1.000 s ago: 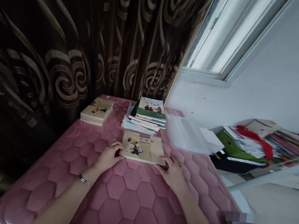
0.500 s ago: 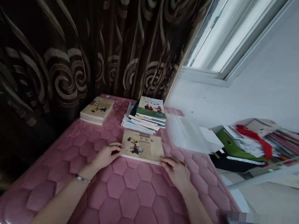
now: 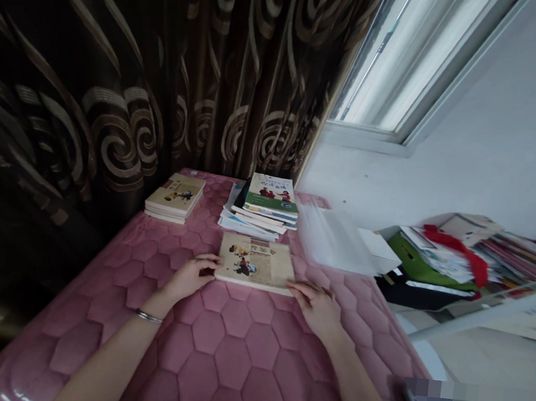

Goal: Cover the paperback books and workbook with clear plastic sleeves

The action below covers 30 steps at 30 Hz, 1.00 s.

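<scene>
A cream-coloured book (image 3: 263,267) with a small painted picture on its cover lies flat on the pink quilted cover (image 3: 232,356). My left hand (image 3: 193,275) grips its left edge, fingers bent against the side. At the near right corner, my right hand (image 3: 314,304) has its fingertips closed on the book. The undersides of the fingers are hidden. Beyond the book stands a mixed pile of books and papers (image 3: 262,209), topped by a green and white book. Further left is a small stack of similar cream books (image 3: 175,198).
Clear plastic sheets or bags (image 3: 331,236) lie to the right, with a white box (image 3: 378,249) beside them. A shelf to the right holds papers, a green bag (image 3: 417,264) and a red strip (image 3: 458,252). A dark patterned curtain (image 3: 131,84) hangs behind.
Almost nothing differs. Both hands stay at the edges of the cream book, and the view has shifted very slightly.
</scene>
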Tool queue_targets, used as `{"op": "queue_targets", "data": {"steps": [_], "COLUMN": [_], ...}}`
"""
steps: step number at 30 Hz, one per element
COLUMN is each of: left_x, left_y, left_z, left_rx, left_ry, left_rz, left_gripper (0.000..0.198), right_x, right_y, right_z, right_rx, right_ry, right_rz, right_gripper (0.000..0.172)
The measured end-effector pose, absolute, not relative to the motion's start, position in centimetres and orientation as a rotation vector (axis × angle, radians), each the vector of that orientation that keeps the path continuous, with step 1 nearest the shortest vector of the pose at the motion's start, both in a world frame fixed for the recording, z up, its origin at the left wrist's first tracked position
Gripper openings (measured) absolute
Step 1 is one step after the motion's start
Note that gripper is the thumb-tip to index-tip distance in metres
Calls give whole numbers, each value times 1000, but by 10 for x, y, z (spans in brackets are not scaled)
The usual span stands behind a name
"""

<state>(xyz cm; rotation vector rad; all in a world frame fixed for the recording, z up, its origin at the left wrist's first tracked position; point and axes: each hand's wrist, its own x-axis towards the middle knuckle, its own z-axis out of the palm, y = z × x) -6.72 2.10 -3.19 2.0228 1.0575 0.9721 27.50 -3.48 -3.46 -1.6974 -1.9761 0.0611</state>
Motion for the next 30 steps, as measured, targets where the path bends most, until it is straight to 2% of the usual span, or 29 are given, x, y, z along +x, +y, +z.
{"op": "queue_targets", "data": {"steps": [6, 14, 18, 20, 27, 30], "left_x": [-65, -66, -60, -53, -12, 6], "left_y": [18, 17, 12, 9, -9, -17], "left_z": [-30, -26, -23, -21, -10, -2], "left_rx": [2091, 2144, 2186, 2201, 2318, 2359], "left_ry": [1098, 1110, 1125, 1203, 1694, 1823], "left_rz": [995, 949, 973, 957, 627, 480], "left_gripper": [15, 21, 12, 18, 59, 63], "right_x": [274, 274, 269, 262, 208, 189], "right_y": [-37, -39, -42, -44, -47, -41], "right_z": [-32, -27, -27, -27, -15, -16], "right_rx": [-1731, -1764, -1742, -1769, -2038, -1979], "right_ry": [-1996, -2031, -2051, -2051, -1993, -2057], "right_rz": [60, 68, 81, 29, -344, -334], "right_gripper": [27, 30, 24, 26, 58, 60]}}
